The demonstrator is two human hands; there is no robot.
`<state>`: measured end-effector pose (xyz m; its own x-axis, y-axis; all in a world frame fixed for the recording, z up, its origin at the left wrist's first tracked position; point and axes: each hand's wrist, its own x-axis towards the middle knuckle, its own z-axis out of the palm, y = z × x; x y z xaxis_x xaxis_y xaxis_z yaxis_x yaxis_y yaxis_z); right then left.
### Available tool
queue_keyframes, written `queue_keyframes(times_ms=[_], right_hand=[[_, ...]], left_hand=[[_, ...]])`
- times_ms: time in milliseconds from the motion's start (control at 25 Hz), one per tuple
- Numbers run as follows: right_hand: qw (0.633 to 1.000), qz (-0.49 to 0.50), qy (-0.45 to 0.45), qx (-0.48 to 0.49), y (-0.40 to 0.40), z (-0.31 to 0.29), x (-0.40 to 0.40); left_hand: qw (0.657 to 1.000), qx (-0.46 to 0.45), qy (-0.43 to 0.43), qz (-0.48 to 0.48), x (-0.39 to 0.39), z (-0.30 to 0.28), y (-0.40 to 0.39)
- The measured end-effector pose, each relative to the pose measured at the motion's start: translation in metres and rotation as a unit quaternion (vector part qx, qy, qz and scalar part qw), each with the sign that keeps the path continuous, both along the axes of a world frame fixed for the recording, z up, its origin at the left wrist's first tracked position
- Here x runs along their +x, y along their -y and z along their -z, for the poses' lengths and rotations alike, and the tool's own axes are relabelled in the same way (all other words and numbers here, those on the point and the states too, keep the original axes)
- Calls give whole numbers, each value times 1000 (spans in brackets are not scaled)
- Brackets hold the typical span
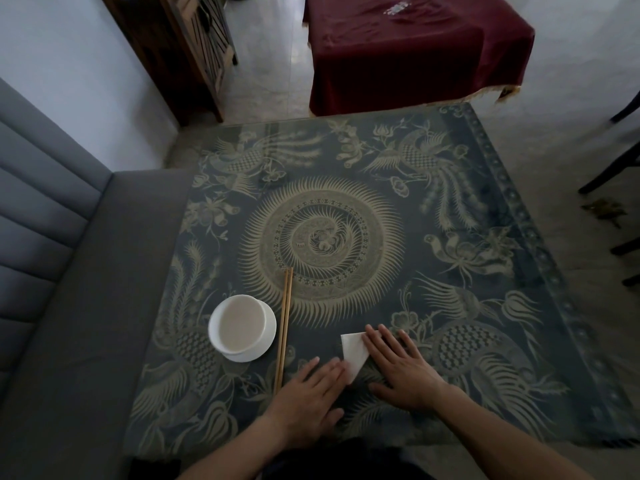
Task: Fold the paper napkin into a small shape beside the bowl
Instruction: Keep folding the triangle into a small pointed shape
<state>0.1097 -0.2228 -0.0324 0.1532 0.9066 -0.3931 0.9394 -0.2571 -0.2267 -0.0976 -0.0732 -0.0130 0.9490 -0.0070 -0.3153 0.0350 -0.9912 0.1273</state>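
A white paper napkin (354, 353), folded into a pointed shape, lies flat on the patterned dark tablecloth (346, 188), to the right of a white bowl (239, 328) on a saucer. My right hand (398, 367) lies flat with spread fingers pressing on the napkin's right part and hides it. My left hand (308, 398) rests flat beside the napkin, its fingertips touching the lower left edge. Neither hand grips anything.
A pair of wooden chopsticks (284, 327) lies between the bowl and the napkin, pointing away from me. A grey upholstered bench (62, 306) runs along the left. A dark red covered table (408, 53) and a wooden cabinet (180, 46) stand beyond.
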Motion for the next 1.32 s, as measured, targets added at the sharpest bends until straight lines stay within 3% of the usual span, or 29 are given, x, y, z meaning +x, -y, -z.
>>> queue_keyframes(times_ms=[320,560,920,1080,1200,1320], right_hand=[[1000,1,5,0,0,0,-1],[1000,2,-2,5,1,-1,0],[1000,9,12,20,3,-2,-1],[993,100,48,35,10,-4,5],[980,191,51,27,20,-3,10],[975,215,39,30,21,-3,10]], left_hand=[[994,-18,-19,-103,65,1,6],[988,-41,-51,-142,57,15,12],[991,0,2,-133,46,6,-6],[991,20,48,-120,65,-5,-12],[989,42,37,-139,92,-15,-16],[985,25,5,-172,116,-20,-19]])
